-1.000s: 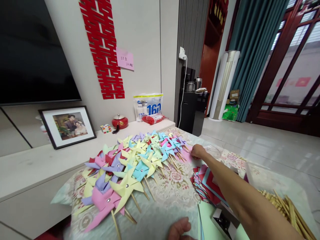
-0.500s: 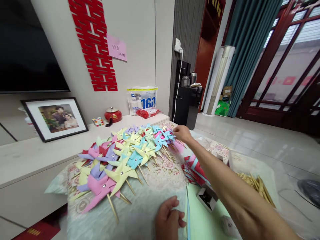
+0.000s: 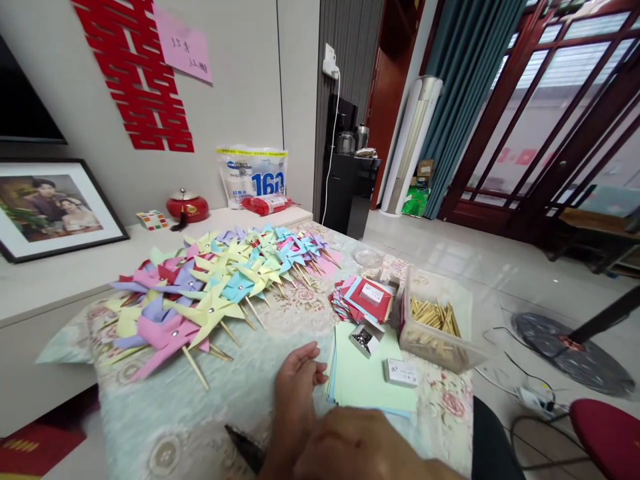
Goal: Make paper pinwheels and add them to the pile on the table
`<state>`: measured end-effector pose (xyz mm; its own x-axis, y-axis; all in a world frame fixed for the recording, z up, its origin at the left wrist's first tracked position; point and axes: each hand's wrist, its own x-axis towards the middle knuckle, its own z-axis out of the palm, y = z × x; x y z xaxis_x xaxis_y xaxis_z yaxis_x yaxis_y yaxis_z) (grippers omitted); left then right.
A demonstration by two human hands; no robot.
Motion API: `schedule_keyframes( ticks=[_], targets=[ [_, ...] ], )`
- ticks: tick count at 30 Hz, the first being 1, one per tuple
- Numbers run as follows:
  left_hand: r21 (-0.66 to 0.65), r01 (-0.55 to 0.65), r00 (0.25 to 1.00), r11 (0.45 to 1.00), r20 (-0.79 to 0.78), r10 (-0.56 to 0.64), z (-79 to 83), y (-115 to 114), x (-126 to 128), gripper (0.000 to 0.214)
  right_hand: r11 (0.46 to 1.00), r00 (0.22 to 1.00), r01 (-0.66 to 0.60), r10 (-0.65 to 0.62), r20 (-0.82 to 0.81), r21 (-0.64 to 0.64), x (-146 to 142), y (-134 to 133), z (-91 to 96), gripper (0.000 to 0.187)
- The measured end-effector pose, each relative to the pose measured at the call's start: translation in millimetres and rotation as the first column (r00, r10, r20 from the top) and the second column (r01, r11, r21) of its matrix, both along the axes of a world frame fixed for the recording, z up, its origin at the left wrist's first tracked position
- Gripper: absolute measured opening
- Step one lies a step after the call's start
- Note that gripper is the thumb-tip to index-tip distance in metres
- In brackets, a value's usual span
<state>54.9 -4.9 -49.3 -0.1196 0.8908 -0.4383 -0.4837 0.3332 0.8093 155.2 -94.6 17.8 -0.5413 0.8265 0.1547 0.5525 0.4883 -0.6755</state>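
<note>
Just beside green paper [image 3: 357,387], left hand [image 3: 299,373] curls loosely, half-spread; right hand [image 3: 357,443], cannot tell.

I get daylight through the glazed door [image 3: 540,113], glare on the tiled floor [image 3: 480,267], a blurred right hand [image 3: 357,437] and stretched edges.

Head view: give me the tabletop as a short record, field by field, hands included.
Left hand: half-curled beside green paper, nothing visible in it
Right hand: blurred in foreground, grasp hidden
Pinwheels: piled on the left
Green paper: carries an open box of small dark pieces and a white box
Plastic bin: holds sticks, right of the paper
</note>
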Motion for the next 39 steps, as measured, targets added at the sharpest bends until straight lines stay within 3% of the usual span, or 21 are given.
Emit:
schedule_keyframes(
  ticks=[1, 3, 8, 11, 14, 17, 20, 22, 25, 29, 33, 39],
  targets=[
    [0.012, -0.007, 1.0, 1.0, 0.001, 0.007, 1.1, -1.5, 0.3, 0.026, 0.997, 0.997, 0.078, -0.078, 0.009, -0.006, 10.6, -4.6, 8.2, 0.021],
    [0.042, -0.002, 1.0, 0.999, 0.009, 0.001, 2.6, -4.2, 0.2, 0.028, 0.994, 0.991, 0.111, -0.111, 0.075, 0.005, 25.7, -9.4, 18.6, 0.024],
    [0.09, 0.033, 0.999, 0.995, 0.021, -0.035, 4.7, -8.2, -1.5, 0.032, 0.97, 0.956, 0.244, -0.243, 0.166, 0.015, 36.7, 6.9, 14.7, 0.021],
    [0.096, 0.043, 0.999, 0.994, 0.027, -0.046, 5.8, -8.4, -1.1, 0.032, 0.962, 0.956, 0.261, -0.269, 0.119, 0.08, 32.0, 31.7, 11.7, 0.017],
    [0.137, 0.1, 0.994, 0.985, 0.037, -0.106, 3.2, -6.6, -1.9, 0.029, 0.947, 0.969, 0.247, -0.243, -0.045, 0.205, 22.6, 56.4, 4.3, 0.015],
    [0.193, 0.121, 0.991, 0.974, -0.086, -0.106, -2.3, -3.8, -6.2, 0.03, 0.852, 0.93, 0.359, -0.29, -0.227, 0.382, 19.3, 72.6, -13.5, 0.017],
    [0.253, 0.112, 0.942, 0.961, -0.336, -0.022, -3.2, -0.7, -10.4, 0.031, 0.772, 0.917, 0.391, -0.283, -0.28, 0.501, 32.1, 79.9, -30.9, 0.016],
    [0.357, 0.183, 0.868, 0.916, -0.496, 0.02, 1.8, 3.5, -8.8, 0.028, 0.704, 0.891, 0.452, -0.325, -0.318, 0.547, 47.7, 83.0, -35.7, 0.017],
    [0.527, 0.383, 0.722, 0.758, -0.683, 0.111, 15.0, 17.2, 5.0, 0.026, 0.613, 0.84, 0.542, -0.421, -0.344, 0.574, 70.8, 88.7, -32.4, 0.02],
    [0.573, 0.572, 0.569, 0.587, -0.793, 0.22, 25.9, 45.9, 36.1, 0.042, 0.553, 0.793, 0.603, -0.498, -0.352, 0.575, 85.0, 99.7, -24.2, 0.025],
    [0.532, 0.655, 0.49, 0.537, -0.84, 0.233, 16.5, 66.4, 57.5, 0.045, 0.579, 0.775, 0.621, -0.555, -0.303, 0.528, 84.1, 110.8, -25.9, 0.03],
    [0.505, 0.745, 0.445, 0.435, -0.863, 0.239, -6.7, 72.0, 63.1, 0.047, 0.626, 0.759, 0.645, -0.594, -0.267, 0.439, 89.2, 117.7, -32.7, 0.028]
  ],
)
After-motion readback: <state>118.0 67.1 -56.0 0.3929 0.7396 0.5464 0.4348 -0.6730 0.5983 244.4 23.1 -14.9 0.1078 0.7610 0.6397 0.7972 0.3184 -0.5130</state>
